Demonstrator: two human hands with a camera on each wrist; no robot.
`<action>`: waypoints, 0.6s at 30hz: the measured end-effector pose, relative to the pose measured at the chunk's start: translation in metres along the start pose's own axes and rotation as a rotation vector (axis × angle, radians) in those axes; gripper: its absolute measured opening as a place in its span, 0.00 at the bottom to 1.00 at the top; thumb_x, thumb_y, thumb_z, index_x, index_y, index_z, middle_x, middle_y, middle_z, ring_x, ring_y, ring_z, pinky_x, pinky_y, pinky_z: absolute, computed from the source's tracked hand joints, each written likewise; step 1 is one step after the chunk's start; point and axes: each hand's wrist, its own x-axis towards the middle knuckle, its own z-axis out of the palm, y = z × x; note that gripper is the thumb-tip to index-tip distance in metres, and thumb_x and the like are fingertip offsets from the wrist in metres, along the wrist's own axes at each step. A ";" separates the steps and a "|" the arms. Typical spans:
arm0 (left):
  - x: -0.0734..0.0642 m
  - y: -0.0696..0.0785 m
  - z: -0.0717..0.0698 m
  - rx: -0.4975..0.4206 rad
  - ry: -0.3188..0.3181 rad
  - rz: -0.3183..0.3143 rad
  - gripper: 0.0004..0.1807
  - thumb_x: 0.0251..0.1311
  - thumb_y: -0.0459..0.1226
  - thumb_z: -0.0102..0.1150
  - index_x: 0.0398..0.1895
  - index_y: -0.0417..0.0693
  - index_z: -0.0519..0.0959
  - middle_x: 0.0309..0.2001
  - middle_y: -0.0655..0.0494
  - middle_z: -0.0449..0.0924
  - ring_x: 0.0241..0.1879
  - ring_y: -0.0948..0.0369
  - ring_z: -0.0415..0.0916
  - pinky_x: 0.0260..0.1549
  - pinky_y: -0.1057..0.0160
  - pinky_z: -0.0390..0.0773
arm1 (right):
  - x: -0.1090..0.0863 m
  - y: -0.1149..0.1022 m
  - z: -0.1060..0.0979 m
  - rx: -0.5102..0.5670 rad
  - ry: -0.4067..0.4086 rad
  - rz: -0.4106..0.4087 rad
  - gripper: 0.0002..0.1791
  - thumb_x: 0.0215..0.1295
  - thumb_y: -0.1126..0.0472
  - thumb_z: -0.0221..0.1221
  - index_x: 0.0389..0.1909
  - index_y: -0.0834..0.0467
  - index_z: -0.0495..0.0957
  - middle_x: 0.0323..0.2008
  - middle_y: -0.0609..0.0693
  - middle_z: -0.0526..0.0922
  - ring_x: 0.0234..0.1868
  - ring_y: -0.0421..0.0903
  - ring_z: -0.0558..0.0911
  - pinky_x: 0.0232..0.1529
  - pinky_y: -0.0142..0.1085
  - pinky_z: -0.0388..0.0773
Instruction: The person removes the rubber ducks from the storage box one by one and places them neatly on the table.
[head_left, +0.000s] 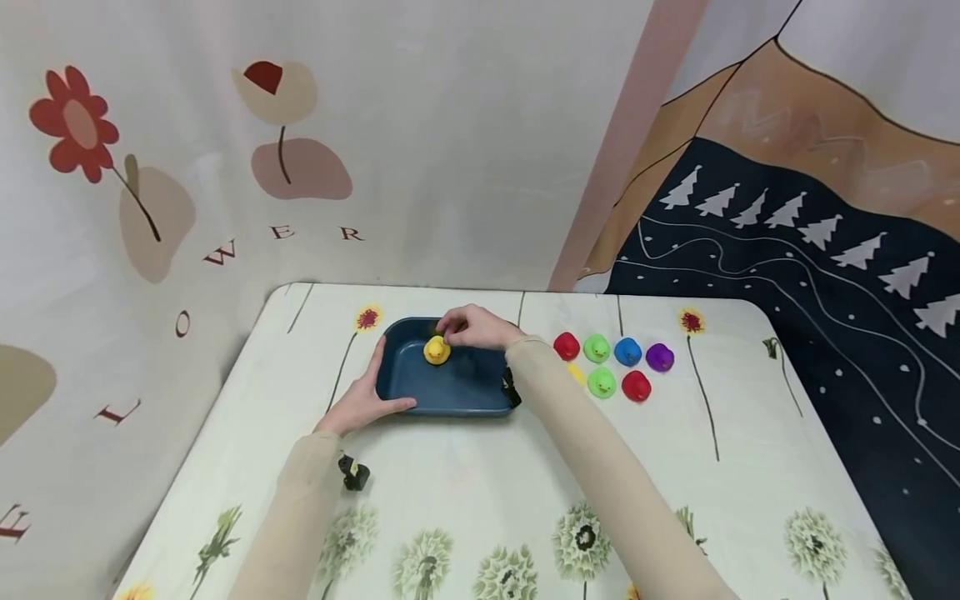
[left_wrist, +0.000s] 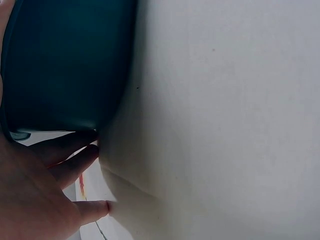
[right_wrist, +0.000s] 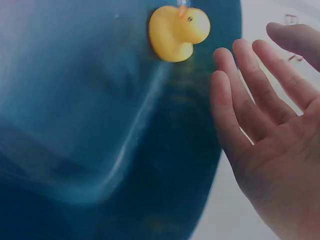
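A small yellow rubber duck point(head_left: 437, 351) sits inside a dark blue rectangular tray point(head_left: 457, 392), near its far left part. Above the tray, my right hand point(head_left: 474, 327) is close beside the duck. The right wrist view shows this hand point(right_wrist: 272, 115) with its fingers extended and a gap between them and the duck point(right_wrist: 172, 35). At the tray's left end, my left hand point(head_left: 363, 404) rests with its thumb along the near side and its fingers along the left side. In the left wrist view, fairly straight fingers point(left_wrist: 75, 162) touch the outside of the tray point(left_wrist: 70, 65).
Right of the tray stand several rubber ducks, among them a blue duck point(head_left: 627, 352), a purple duck point(head_left: 660, 357) and a red duck point(head_left: 636, 386). My right forearm partly hides another yellow one point(head_left: 576, 373). A flower-print cloth point(head_left: 465, 475) covers the table.
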 end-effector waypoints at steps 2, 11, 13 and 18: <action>0.000 0.000 0.001 -0.001 -0.002 0.000 0.65 0.54 0.50 0.70 0.76 0.62 0.24 0.74 0.33 0.37 0.67 0.33 0.51 0.61 0.36 0.57 | 0.003 0.003 0.001 -0.004 0.018 0.005 0.15 0.68 0.68 0.55 0.54 0.68 0.77 0.42 0.55 0.80 0.44 0.47 0.78 0.47 0.33 0.75; 0.001 0.003 0.002 -0.005 -0.010 -0.006 0.64 0.55 0.48 0.69 0.76 0.65 0.24 0.75 0.35 0.36 0.68 0.34 0.50 0.61 0.36 0.57 | 0.010 0.013 0.012 -0.013 0.032 0.057 0.13 0.68 0.68 0.56 0.51 0.67 0.78 0.45 0.57 0.81 0.45 0.48 0.79 0.46 0.32 0.76; 0.001 0.003 0.002 -0.005 -0.010 -0.007 0.65 0.54 0.49 0.70 0.76 0.65 0.24 0.75 0.35 0.36 0.67 0.33 0.51 0.61 0.36 0.58 | 0.012 0.015 0.014 -0.016 0.029 0.078 0.13 0.68 0.68 0.57 0.51 0.67 0.78 0.46 0.56 0.81 0.45 0.48 0.79 0.46 0.32 0.76; -0.001 0.000 0.002 -0.007 -0.007 -0.009 0.65 0.54 0.50 0.70 0.76 0.65 0.24 0.75 0.35 0.36 0.67 0.33 0.50 0.60 0.35 0.58 | 0.016 0.015 0.021 0.018 0.019 0.113 0.15 0.68 0.67 0.57 0.54 0.66 0.77 0.48 0.57 0.80 0.47 0.48 0.79 0.46 0.33 0.77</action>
